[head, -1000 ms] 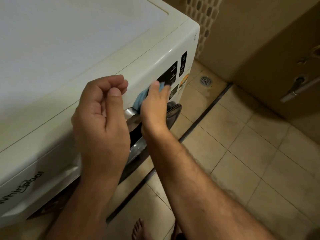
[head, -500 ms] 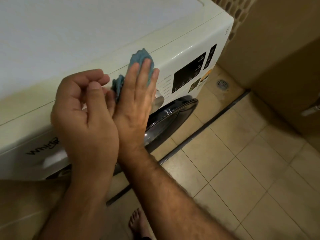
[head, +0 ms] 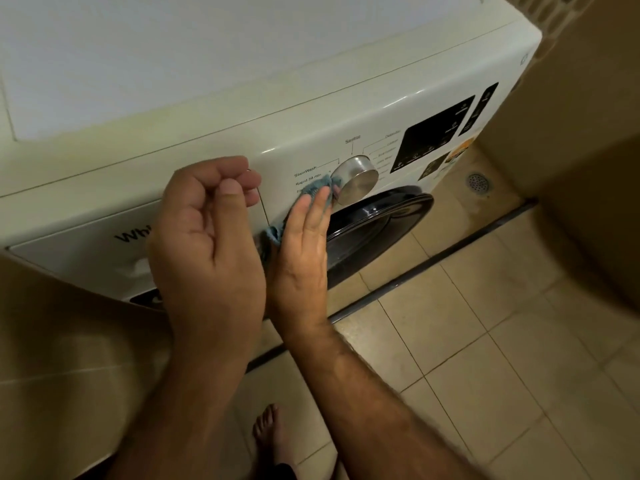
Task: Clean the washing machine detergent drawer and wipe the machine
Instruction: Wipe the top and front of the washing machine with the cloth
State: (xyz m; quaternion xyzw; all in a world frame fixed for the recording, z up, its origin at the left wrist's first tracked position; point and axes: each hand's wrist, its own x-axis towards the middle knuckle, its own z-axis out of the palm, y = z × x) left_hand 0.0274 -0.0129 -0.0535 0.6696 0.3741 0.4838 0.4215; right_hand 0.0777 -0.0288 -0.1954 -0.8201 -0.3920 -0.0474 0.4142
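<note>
One washing machine (head: 242, 109) is filling the upper part of the view, and two hands are working at its front; left of the machine's single steel dial (head: 356, 180), the detergent drawer (head: 86, 251) is sitting pushed in, and in front of it the left hand (head: 207, 244) is hovering with fingers loosely curled, holding nothing; just left of the dial, the right hand (head: 301, 258) is pressing one blue cloth (head: 313, 188) flat against the panel with straight fingers; right of the dial, two black display panels (head: 436, 140) are showing; below it, the dark round door (head: 374, 220) is sitting; far right of it, one floor drain (head: 478, 181) is lying in the tiles.
</note>
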